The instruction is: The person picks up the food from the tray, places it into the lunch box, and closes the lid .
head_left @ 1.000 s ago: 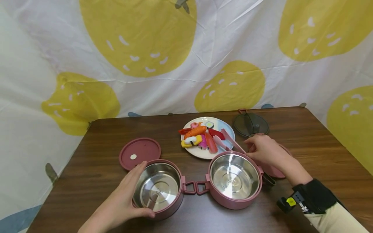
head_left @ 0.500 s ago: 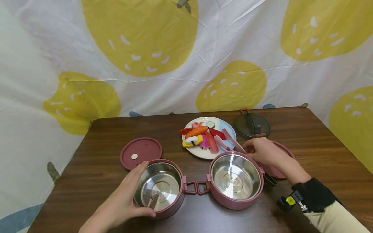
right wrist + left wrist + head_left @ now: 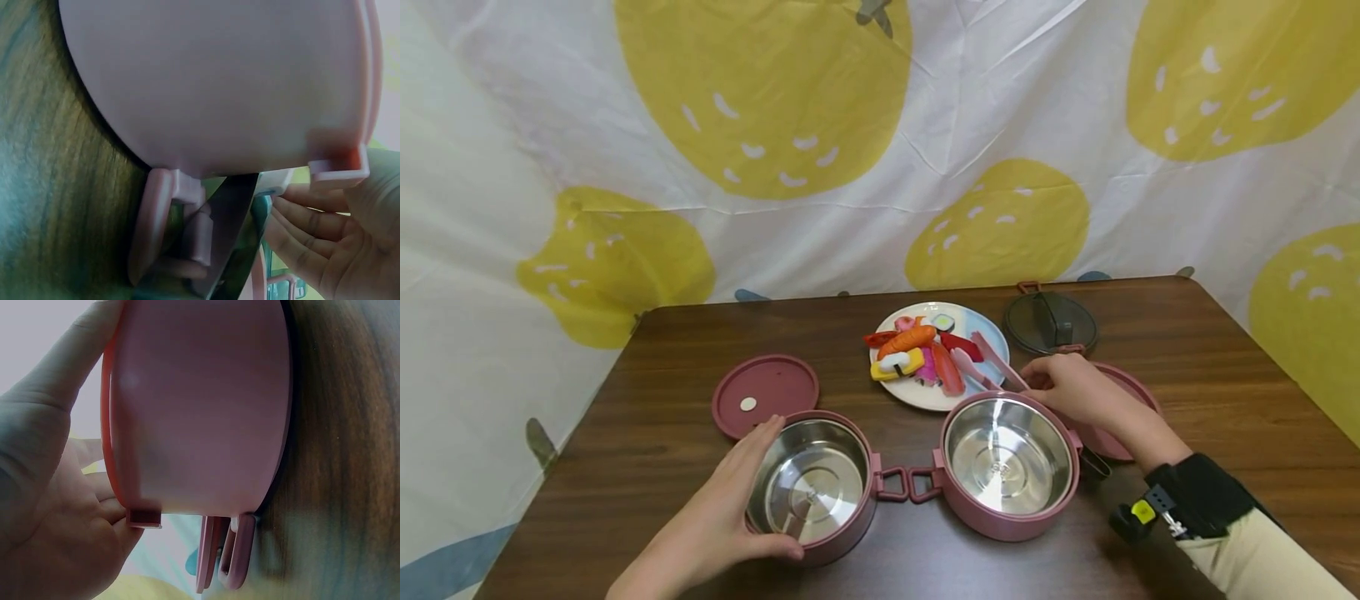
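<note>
Two pink pots with steel insides stand side by side, handles nearly meeting. My left hand [image 3: 722,500] holds the left pot [image 3: 840,546] by its outer rim, thumb in front and fingers behind. In the left wrist view, the pot's pink wall [image 3: 200,406] fills the middle. Behind the right pot [image 3: 1000,527], my right hand [image 3: 1078,390] pinches pink tongs [image 3: 1000,362] on their arms, with the fingertips partly hidden. The tongs' tips lie over the plate; their dark metal bend [image 3: 231,219] passes beside the pot handle [image 3: 153,219] in the right wrist view.
A plate [image 3: 898,396] of toy sushi stands behind the pots. One pink lid [image 3: 775,387] lies at the left, another [image 3: 1131,387] under my right hand. Farther back is a dark lid [image 3: 1037,329] with pink handles. A patterned cloth [image 3: 820,250] hangs behind the table.
My right hand and forearm have shifted slightly to the left along the tongs. My left hand stays on its pot. The head view has shifted a little.
</note>
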The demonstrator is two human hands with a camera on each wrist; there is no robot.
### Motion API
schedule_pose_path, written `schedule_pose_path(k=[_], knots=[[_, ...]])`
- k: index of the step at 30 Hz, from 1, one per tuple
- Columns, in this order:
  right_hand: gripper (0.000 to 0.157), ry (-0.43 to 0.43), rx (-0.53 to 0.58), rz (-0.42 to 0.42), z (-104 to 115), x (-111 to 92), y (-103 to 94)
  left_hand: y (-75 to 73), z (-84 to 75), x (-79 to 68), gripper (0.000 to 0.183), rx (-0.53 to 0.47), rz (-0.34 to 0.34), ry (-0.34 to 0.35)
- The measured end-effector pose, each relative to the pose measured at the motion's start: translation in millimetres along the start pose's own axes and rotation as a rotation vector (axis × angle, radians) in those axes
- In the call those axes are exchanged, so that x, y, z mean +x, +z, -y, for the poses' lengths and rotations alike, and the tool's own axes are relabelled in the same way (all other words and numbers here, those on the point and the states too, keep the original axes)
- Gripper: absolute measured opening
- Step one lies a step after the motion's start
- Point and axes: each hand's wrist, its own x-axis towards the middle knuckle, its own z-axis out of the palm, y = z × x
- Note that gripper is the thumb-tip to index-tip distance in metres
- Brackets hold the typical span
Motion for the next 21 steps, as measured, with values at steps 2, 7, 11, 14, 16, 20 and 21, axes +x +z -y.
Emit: schedule_pose_path(k=[2,7,11,14,16,20,21], knots=[[0.036,0.005,-0.014,-0.003,0,4,0.9,-0.3,-0.1,-0.3,0.128,-0.003,0.002,0.002],[0.045,0.038,-0.028,0.026,1,13,3.3,-0.6,-0.6,-0.4,0.126,-0.014,0.012,0.005],[0.051,0.046,-0.042,0.045,4,16,4.9,-0.9,-0.5,-0.3,0.126,-0.016,0.014,0.005],[0.047,0.034,-0.048,0.038,5,16,4.9,-0.8,-0.7,-0.4,0.126,-0.008,0.009,0.01],[0.042,0.021,-0.049,0.029,6,15,4.0,-0.4,-0.9,-0.4,0.126,-0.001,0.004,0.012],[0.036,0.007,-0.066,0.019,7,12,1.8,0.0,-1.0,-1.1,0.126,0.007,-0.003,0.011],[0.035,0.004,-0.07,0.017,7,11,0.9,-0.1,-1.1,-1.2,0.126,0.007,-0.003,0.011]])
